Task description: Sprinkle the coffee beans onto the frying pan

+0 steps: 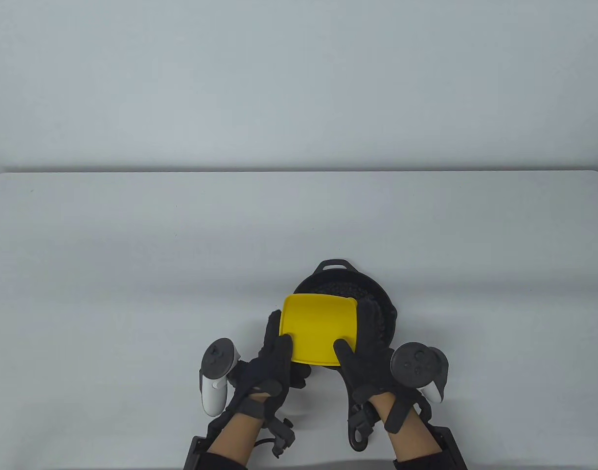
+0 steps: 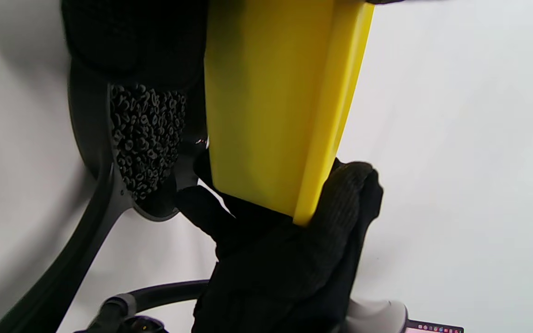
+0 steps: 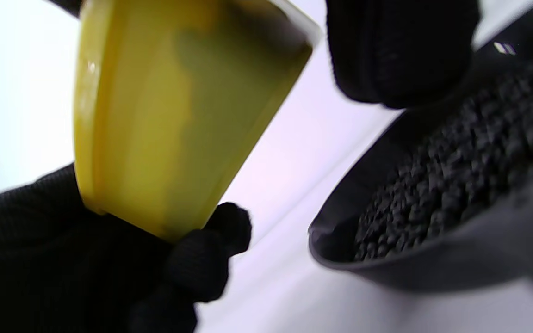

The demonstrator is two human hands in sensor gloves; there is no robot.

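Observation:
A yellow square container (image 1: 318, 329) is tipped over a black frying pan (image 1: 383, 301), its flat bottom facing the table camera. Both hands hold it above the pan. My left hand (image 1: 274, 352) grips its left side and my right hand (image 1: 367, 342) grips its right side. Dark coffee beans (image 1: 345, 289) lie in the pan. The left wrist view shows the container (image 2: 271, 106) beside the beans (image 2: 146, 138). The right wrist view shows the container (image 3: 169, 115) held above the table, with the bean-filled pan (image 3: 456, 185) to the right.
The pan's long handle (image 1: 357, 431) points toward the table's front edge between my wrists; its small loop handle (image 1: 335, 267) points away. The white table (image 1: 132, 269) stretches to both sides and behind the pan.

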